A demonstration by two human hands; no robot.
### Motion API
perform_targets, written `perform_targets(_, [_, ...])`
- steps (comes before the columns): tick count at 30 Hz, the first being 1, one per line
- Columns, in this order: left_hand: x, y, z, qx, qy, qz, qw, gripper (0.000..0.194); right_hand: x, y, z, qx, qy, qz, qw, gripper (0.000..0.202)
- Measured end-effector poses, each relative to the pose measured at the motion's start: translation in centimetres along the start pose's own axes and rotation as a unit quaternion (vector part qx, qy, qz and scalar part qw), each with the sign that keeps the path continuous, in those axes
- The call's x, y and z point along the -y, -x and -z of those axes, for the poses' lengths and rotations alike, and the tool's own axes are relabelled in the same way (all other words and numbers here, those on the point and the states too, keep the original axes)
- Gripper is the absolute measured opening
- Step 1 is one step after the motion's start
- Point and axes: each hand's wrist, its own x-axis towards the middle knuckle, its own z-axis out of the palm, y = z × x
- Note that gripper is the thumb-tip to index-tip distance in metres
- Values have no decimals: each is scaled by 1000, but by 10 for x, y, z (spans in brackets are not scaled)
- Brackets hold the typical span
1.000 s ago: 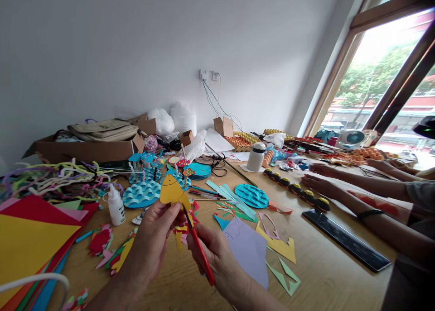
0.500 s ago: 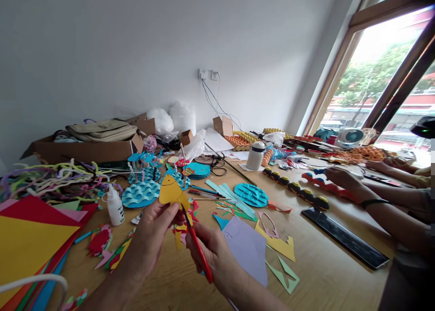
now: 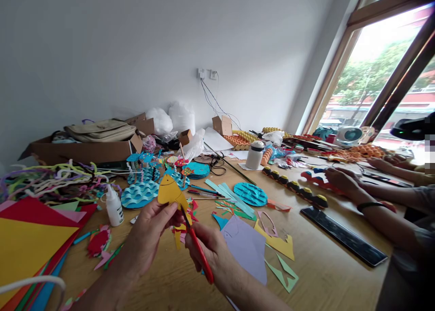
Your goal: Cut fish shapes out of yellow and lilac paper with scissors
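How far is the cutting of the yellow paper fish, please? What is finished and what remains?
Done: the yellow fish has its head and back cut free, with an eye and mouth drawn on. In hand: the left hand pinches the fish while the right hand works the red scissors at its lower edge. Left: yellow offcut hangs by the blades, so that edge seems unfinished.

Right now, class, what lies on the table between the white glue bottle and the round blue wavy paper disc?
In the head view, between the white glue bottle and blue disc: a blue paper wave stack and the held yellow paper fish.
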Motion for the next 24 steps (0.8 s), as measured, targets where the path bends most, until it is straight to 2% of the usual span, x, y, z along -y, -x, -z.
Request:
perform_targets(14, [-2,1,1,31,-26,9,999,10,4,0,0,6,-19,8,1000,26])
perform_targets(24, [-10,1,0,42,-34,26,998,9,1,1,2,11,14,12,1000,26])
